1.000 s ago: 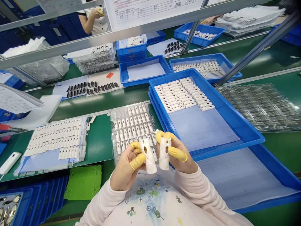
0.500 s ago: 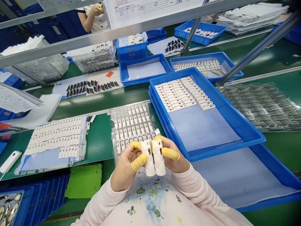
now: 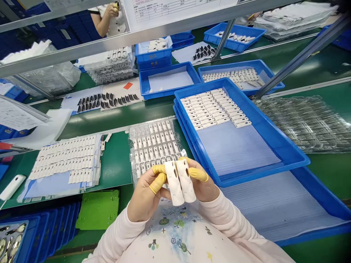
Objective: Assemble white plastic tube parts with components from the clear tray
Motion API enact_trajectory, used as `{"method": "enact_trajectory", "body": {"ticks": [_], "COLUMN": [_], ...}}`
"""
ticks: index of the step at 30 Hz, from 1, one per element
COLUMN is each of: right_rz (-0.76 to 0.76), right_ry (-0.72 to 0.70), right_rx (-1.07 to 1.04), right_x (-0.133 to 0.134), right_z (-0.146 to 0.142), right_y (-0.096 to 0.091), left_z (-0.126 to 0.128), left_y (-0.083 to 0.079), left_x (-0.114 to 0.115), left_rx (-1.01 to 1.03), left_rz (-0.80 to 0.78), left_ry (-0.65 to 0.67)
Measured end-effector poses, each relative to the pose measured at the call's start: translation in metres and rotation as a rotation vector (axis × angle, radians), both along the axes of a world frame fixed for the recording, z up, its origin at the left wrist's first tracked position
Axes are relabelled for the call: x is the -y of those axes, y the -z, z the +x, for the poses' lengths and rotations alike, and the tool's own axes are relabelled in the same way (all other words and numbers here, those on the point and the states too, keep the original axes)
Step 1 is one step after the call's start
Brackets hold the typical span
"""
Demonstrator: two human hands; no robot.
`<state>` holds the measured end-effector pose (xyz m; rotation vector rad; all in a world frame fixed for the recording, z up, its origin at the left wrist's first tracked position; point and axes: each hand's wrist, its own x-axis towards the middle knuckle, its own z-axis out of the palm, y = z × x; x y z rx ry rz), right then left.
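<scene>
Two white curved plastic shells are held side by side in front of my chest, each with a dark oval hole near its top. My left hand, with yellow finger cots, is closed on the left white shell. The right white shell is pinched in my right hand, also in yellow finger cots. Both shells lean slightly, their lower ends pointing towards me. Just beyond my hands lies a clear blister tray with rows of similar white shells.
At right, a blue tray with rows of white shells sits on other blue trays. White shells on sheets lie at left. Black curved pieces rest farther back. A metal rail crosses above; a co-worker's hand shows behind it.
Both shells have turned slightly in my fingers, their lower ends swinging a little to the right. My hands stay in nearly the same place.
</scene>
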<state>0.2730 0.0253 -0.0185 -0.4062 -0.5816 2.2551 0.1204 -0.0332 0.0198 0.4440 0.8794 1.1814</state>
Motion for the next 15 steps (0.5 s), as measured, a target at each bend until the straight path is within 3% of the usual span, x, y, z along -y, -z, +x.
{"method": "enact_trajectory", "body": {"ticks": [4, 15], "right_rz": [-0.032, -0.150], "right_ry": [0.010, -0.072], "right_rx": [-0.008, -0.059], "right_x": [0.000, -0.005], "right_z": [-0.005, -0.017], "right_y": [-0.006, -0.013], "left_z": [-0.002, -0.003], "left_y": [-0.003, -0.001], "left_x": [-0.001, -0.008], "left_rx": [0.054, 0.245], "left_rz": [-0.004, -0.080], "left_ry": [0.030, -0.049]}}
